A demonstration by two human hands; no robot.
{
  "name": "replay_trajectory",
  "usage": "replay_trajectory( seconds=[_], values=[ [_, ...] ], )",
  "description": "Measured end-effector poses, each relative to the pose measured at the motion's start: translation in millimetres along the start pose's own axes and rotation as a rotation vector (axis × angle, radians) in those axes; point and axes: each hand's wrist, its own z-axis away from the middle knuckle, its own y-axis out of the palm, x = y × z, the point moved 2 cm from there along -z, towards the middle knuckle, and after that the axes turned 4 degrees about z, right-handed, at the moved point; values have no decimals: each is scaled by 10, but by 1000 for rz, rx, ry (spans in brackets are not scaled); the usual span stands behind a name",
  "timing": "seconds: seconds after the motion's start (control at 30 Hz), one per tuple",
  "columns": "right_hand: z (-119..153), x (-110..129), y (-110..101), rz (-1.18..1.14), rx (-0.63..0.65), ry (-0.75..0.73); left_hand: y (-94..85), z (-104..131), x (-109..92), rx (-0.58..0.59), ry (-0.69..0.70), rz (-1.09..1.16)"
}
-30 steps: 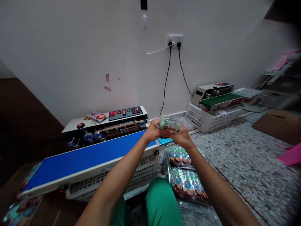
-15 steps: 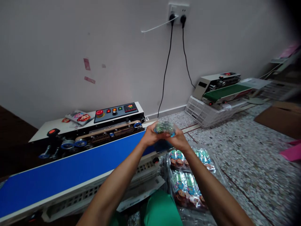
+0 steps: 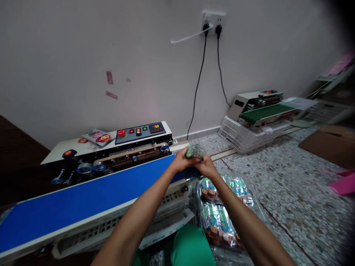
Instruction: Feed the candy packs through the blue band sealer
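Note:
A small clear packet with greenish contents is held between both hands, just past the right end of the blue conveyor belt. My left hand grips its left side. On the right side, my right hand holds it, with the fingers of both hands meeting below. The packet is blurred, so its details cannot be made out. Below my right forearm, printed shiny packets lie in rows in a clear tray on the floor.
Behind the belt runs a sealing machine with a control panel and a booklet on top. A second machine with a green belt rests on a white crate. Cardboard lies at the right. Two cords hang from a wall socket.
The view has shifted slightly, so the machines and wall sit a little lower and farther right. Both hands still hold the packet, now turned slightly.

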Motion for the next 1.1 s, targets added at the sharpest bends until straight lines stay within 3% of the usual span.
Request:
replay_trajectory(
  seconds=[0.13,0.3,0.4,0.47,0.53,0.6,0.77,0.87,1.1],
  values=[
    [137,290,65,-85,78,-22,-157,227,-241,100,4,-25],
    [225,768,328,-104,102,-72,-392,731,-448,-19,-97,90],
    [231,968,528,-94,161,-109,-485,1026,-382,-162,-187,242],
    [229,1055,642,-138,279,-110,-574,1168,-340,-289,-209,303],
    [219,1111,744,-282,431,-102,-685,1263,-340,-390,-179,319],
    [189,1132,846,-486,504,-64,-799,1328,-369,-460,-128,325],
    [70,1077,1197,-684,427,79,-936,1424,-356,-524,-109,390],
    [24,1035,1365,-751,285,127,-939,1440,-291,-583,-85,433],
    [-57,941,1467,-767,84,127,-986,1404,-228,-653,-20,436]
  ],
)
